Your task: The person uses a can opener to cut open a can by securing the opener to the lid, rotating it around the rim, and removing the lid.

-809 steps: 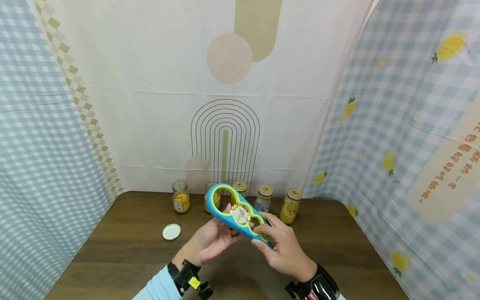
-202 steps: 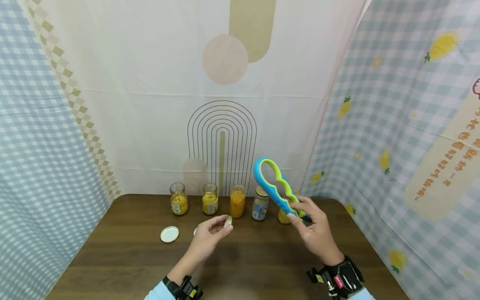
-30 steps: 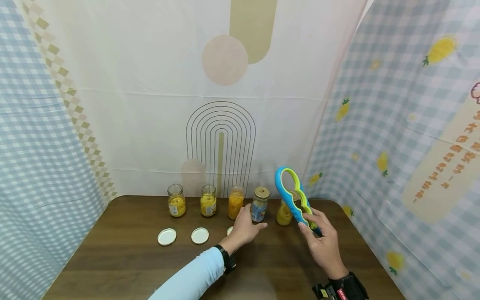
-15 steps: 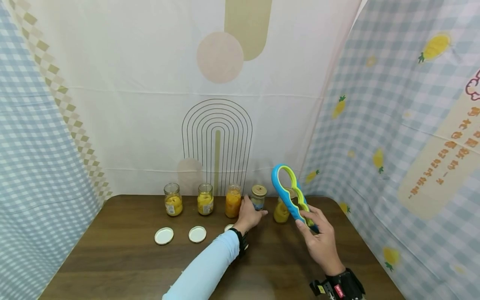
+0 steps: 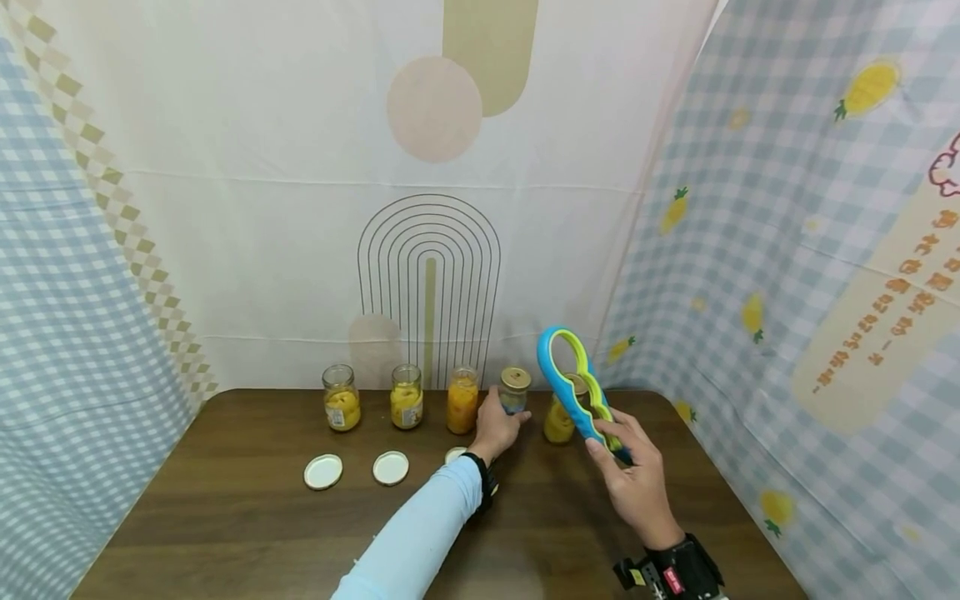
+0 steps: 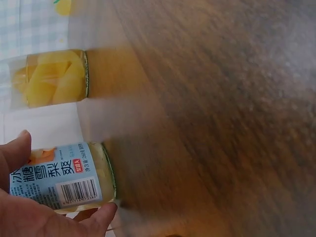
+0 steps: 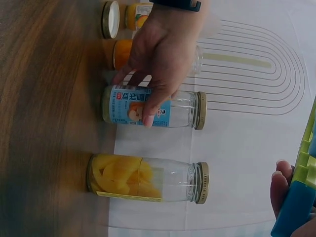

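My left hand (image 5: 497,429) grips a lidded glass jar (image 5: 514,385) with a blue label, thumb on one side and fingers on the other. The jar's label (image 6: 54,177) and barcode show in the left wrist view; its gold lid (image 7: 201,111) is on, in the right wrist view. My right hand (image 5: 636,479) holds a blue and green jar opener (image 5: 573,387) by its handle end, its looped end raised. Behind the opener stands a gold-lidded jar of yellow fruit (image 5: 558,423), which the opener partly covers in the head view.
Three lidless jars stand to the left: one with yellow fruit (image 5: 342,408), a second with yellow fruit (image 5: 407,407) and an orange one (image 5: 462,407). In front lie a white-faced lid (image 5: 323,472), another lid (image 5: 391,468) and a third lid (image 5: 454,454), partly hidden by the left wrist.
Since 27 s ago, the second and third jars have lost their lids, which lie on the table. Over the last second my left hand has reached round the blue-labelled jar; the opener stays in my right.
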The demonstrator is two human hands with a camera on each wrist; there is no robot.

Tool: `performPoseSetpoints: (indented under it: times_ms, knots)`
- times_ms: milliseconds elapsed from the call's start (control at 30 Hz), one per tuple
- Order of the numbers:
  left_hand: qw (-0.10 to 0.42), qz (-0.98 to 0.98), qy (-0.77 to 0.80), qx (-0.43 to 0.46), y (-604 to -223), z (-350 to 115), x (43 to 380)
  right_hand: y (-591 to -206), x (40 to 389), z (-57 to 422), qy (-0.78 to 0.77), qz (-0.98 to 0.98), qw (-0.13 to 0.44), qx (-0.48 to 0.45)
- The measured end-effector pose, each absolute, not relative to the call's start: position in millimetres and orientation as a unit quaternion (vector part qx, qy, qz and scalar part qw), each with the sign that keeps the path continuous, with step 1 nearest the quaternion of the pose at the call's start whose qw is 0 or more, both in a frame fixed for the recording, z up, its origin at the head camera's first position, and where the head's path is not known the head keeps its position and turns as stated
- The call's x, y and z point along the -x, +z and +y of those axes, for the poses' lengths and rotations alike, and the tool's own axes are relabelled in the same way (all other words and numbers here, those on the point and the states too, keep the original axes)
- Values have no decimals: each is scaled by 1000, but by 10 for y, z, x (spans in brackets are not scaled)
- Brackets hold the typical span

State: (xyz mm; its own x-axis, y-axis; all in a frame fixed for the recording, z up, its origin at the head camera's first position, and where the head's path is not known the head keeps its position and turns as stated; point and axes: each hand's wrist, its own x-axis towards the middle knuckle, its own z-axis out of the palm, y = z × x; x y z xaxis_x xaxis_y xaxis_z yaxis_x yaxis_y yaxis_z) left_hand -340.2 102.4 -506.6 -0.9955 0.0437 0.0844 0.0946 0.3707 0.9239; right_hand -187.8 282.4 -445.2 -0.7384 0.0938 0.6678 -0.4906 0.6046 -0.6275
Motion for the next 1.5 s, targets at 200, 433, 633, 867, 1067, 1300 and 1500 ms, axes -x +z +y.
performPoseSetpoints:
  times_ms: [200,433,633,867,1067,1300,1500]
  knots:
    - [9,-818,-573,50,-5123,1022,3465,-4442,1870,2807,434,-828,337,-114]
    - [17,-795,-596,111,-5075,995,3385,-4410,1891,2821,428,-826,345,-126]
    - [27,-801,-578,156,-4829,832,3023,-4357,1897,2817,426,-820,351,-153]
    - [5,-793,-578,193,-4686,516,2581,-4371,1901,2773,434,-807,367,-162]
    - [-25,-790,-574,215,-4630,270,2243,-4398,1888,2785,437,-816,347,-149]
    - [-41,-812,-535,230,-4733,108,2052,-4418,1893,2792,428,-823,335,-165]
    - [-41,-816,-536,214,-4837,41,1987,-4423,1911,2776,435,-820,326,-177]
